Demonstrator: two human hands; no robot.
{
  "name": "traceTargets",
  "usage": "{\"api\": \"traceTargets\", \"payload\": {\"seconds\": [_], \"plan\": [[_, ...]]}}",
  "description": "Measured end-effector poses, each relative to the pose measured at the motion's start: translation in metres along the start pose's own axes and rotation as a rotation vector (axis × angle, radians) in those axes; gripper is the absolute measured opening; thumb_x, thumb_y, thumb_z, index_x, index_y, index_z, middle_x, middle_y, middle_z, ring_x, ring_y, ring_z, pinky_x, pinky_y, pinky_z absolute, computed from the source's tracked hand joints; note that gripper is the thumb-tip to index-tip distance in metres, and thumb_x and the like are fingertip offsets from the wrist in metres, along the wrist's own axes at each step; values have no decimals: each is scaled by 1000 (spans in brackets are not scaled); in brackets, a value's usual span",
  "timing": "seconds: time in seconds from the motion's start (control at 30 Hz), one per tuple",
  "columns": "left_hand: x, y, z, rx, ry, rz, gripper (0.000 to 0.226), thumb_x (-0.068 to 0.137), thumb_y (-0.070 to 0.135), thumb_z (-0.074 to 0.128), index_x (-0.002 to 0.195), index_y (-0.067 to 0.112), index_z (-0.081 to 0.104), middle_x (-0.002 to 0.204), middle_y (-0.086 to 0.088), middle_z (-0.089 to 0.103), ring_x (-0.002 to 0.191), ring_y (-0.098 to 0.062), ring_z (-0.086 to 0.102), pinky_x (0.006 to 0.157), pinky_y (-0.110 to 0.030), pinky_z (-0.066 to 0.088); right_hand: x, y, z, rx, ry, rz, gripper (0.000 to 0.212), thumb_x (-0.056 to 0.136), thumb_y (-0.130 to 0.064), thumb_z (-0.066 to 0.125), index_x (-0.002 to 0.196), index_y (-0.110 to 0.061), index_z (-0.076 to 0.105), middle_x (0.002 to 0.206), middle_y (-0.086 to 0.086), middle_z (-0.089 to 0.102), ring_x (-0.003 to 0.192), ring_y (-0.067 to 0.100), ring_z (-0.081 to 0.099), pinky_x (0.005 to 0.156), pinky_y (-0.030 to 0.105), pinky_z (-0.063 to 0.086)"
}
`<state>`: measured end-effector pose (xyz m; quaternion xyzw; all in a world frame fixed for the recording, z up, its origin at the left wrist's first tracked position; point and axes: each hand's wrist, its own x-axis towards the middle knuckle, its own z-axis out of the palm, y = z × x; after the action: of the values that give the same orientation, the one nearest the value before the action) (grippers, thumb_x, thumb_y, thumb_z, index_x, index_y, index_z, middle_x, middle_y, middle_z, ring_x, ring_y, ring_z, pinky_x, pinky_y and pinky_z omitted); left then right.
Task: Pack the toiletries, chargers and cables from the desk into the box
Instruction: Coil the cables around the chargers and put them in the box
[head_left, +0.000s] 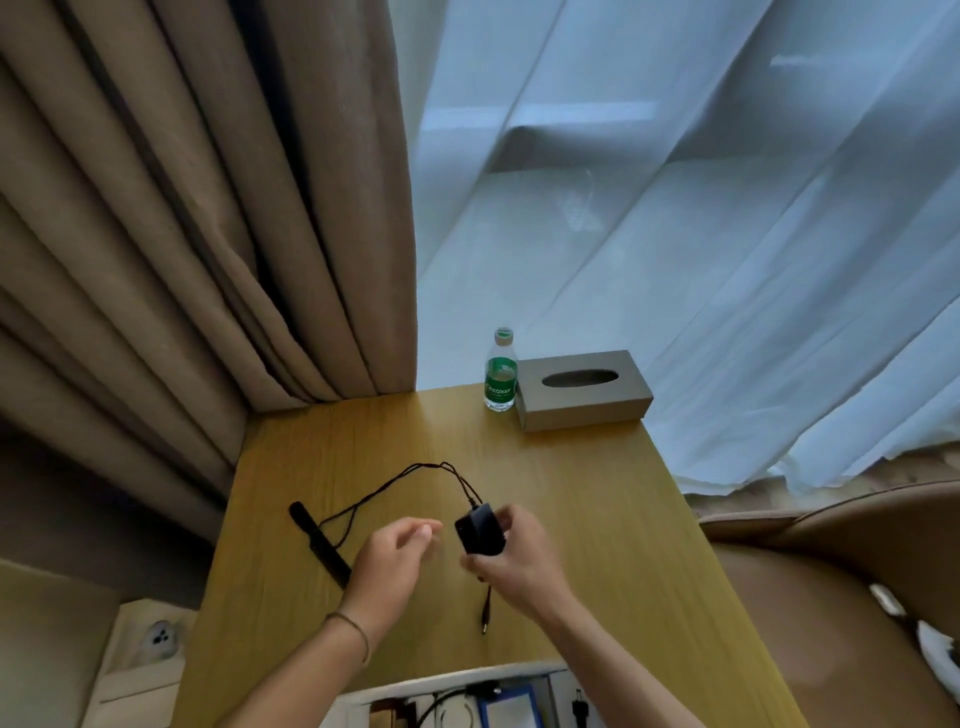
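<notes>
My right hand grips a black charger brick just above the wooden desk. Its thin black cable loops away across the desk to the left, and a plug end dangles below my hand. My left hand hovers beside the charger with its fingers apart, holding nothing. A long black flat object lies on the desk to the left, partly under my left hand. The white box sits at the bottom edge, with cables and a blue item inside.
A green-labelled water bottle and a grey tissue box stand at the desk's far edge. Brown curtains hang at the left, sheer white ones behind. A tan chair is at the right.
</notes>
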<state>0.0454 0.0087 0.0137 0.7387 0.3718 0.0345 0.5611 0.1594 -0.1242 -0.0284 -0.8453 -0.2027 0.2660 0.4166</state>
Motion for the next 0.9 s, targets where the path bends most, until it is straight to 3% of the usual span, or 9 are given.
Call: {"api": "traceTargets", "payload": {"seconds": [0.13,0.23,0.33,0.4,0.5,0.6,0.67,0.77,0.9], "plan": [[-19,34,4,-391,-121,-170,38,104,44,41,110,23,73,102,-4,78,101,-22,71,81,-37,55,-56,-23,-10,35,-10,-73,50,66,-42,84,103,-44,50,106,-19,57,93,-5,59,69,15,52],[-50,51,7,-481,-205,-145,42,104,45,39,109,21,74,104,-14,76,104,-28,71,92,-44,54,-94,-36,-21,-12,32,-157,53,65,-45,79,108,-45,48,107,-23,52,96,-8,53,71,9,45],[-82,60,12,-443,-123,-30,38,105,34,42,86,10,64,88,-8,72,86,-25,67,81,-36,54,-125,-46,-36,-27,-29,-265,54,70,-55,72,119,-48,50,110,-27,49,95,-6,57,71,7,47],[-99,62,11,-462,-78,-4,33,105,27,42,80,10,53,79,-9,66,76,-23,61,76,-36,51,-136,-52,-53,-117,-34,-344,37,80,-62,61,113,-44,60,108,-29,55,90,-5,61,70,10,49],[-121,65,-5,-496,-141,17,30,104,20,42,77,9,51,72,-16,60,69,-27,60,76,-44,53,-138,-57,-76,-79,138,-448,18,96,-46,52,104,-39,68,102,-29,64,97,-8,61,74,6,46],[-147,68,-27,-447,-264,71,32,104,29,46,87,7,59,70,-17,58,67,-28,59,73,-41,53,-128,-69,-76,24,11,-569,30,101,-25,55,127,-37,62,126,-31,59,120,-12,52,96,3,38],[-162,67,-41,-447,-280,129,33,105,34,46,97,6,61,69,-17,59,67,-28,59,74,-38,53,-123,-82,-64,66,-183,-595,28,102,-20,55,125,-32,66,122,-21,65,120,-1,57,102,17,43],[-177,65,-62,-666,-201,160,27,100,35,57,91,9,60,67,-13,56,66,-26,56,72,-36,52,-126,-93,-42,157,-316,-567,21,103,-20,54,94,-22,73,86,-6,73,89,16,67,87,45,52],[-179,64,-73,-993,-74,153,24,94,33,63,78,15,59,63,-4,50,61,-20,52,73,-36,50,-139,-97,-14,267,-313,-517,23,101,-24,56,81,-22,68,73,3,67,71,26,62,71,49,52]]}}
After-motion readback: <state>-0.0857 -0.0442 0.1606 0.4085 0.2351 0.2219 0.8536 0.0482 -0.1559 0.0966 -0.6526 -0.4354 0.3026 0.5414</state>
